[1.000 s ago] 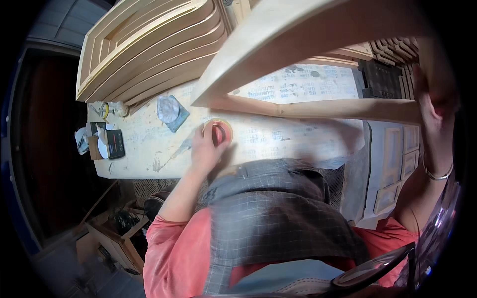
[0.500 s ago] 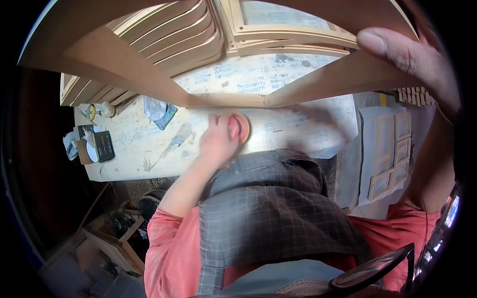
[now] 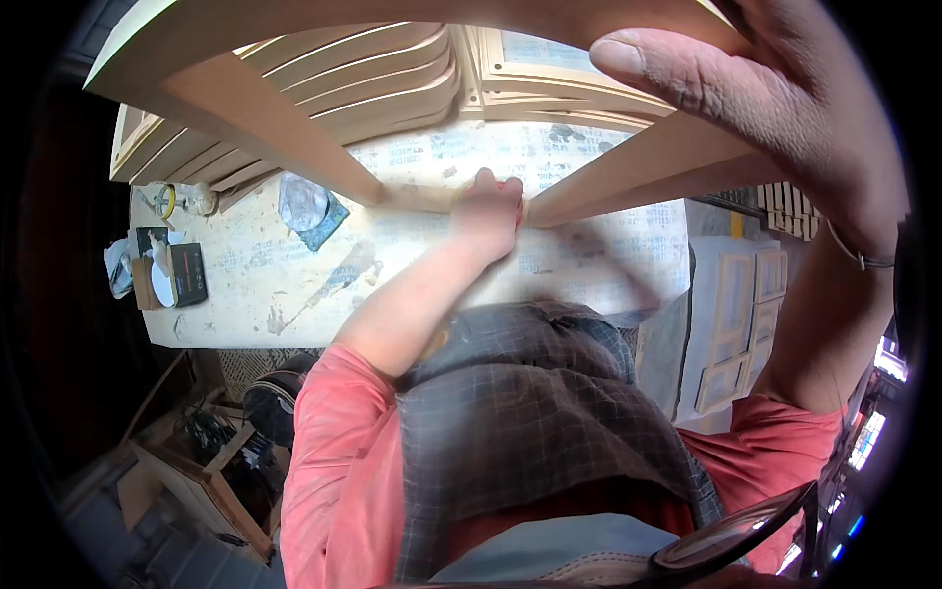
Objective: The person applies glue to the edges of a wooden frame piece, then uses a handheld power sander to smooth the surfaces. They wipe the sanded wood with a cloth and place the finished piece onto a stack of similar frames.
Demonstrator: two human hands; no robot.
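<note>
A wooden frame (image 3: 270, 137) stands upright on the table, its top bar close in front of me and its low rail farthest down. My right hand (image 3: 726, 93) grips its upper right corner, thumb along the near face and the other fingers hidden behind the wood. Down at the low rail, my left hand (image 3: 486, 218) is closed round a round red sanding pad (image 3: 513, 187), mostly covered by the fingers. The pad is against or right beside the rail; the hand hides the contact.
The paper-covered table (image 3: 412, 285) carries stacked curved wooden parts (image 3: 363, 74) and more frames (image 3: 564, 103) at the back. At left are a blue cloth pad (image 3: 319, 226), a tape roll (image 3: 165, 203) and a dark box (image 3: 188, 275). Small frames (image 3: 731, 304) lie at right below.
My left hand has moved up and right with the sanding pad, from in front of the low rail onto it. The view has shifted slightly; my right hand keeps its hold on the frame.
</note>
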